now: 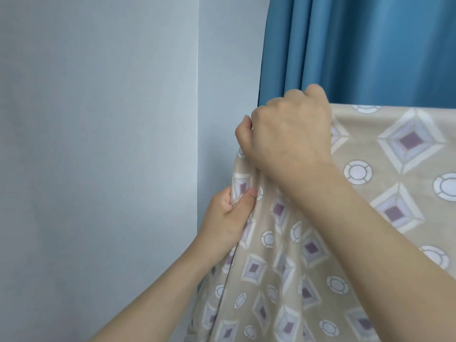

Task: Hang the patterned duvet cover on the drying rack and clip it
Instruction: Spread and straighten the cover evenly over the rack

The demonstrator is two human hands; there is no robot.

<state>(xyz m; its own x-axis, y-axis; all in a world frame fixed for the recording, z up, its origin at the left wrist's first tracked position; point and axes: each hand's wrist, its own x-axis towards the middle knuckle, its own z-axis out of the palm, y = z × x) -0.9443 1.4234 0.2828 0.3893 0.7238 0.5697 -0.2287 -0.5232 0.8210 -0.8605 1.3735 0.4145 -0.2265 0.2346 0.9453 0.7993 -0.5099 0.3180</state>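
The far left of the view is a plain pale blue-grey wall (98, 144). A vertical corner line runs down it, with a narrower wall section to its right. No writing, label or brand mark is legible on any surface in view.

Left hand (228, 209): it enters from the lower left on a bare forearm. The thumb and curled fingers pinch the bunched left edge of the duvet cover (308, 255). The thumb lies on the near face of the fabric; the fingers wrap behind the fold. The hand is clamped on the cloth, not spread.

Right hand (291, 129): it enters from the lower right, and its forearm crosses in front of the fabric. The hand sits above and just to the right of the left hand, at the upper left corner of the cover. Its fingers are curled into a closed fist over the top edge. The back of the hand faces the camera, so what the fingers close on cannot be told. No clip can be seen.

Duvet cover: beige fabric printed with purple-centred diamonds and white ringed circles. Right of the right hand its top edge runs level and straight to the frame edge. The fabric hangs flat there. Below the hands it gathers into vertical folds that fall to the bottom edge. The drying rack is hidden by the cloth.

Blue curtain (370, 45): it hangs in pleats behind and above the cover, filling the upper right.
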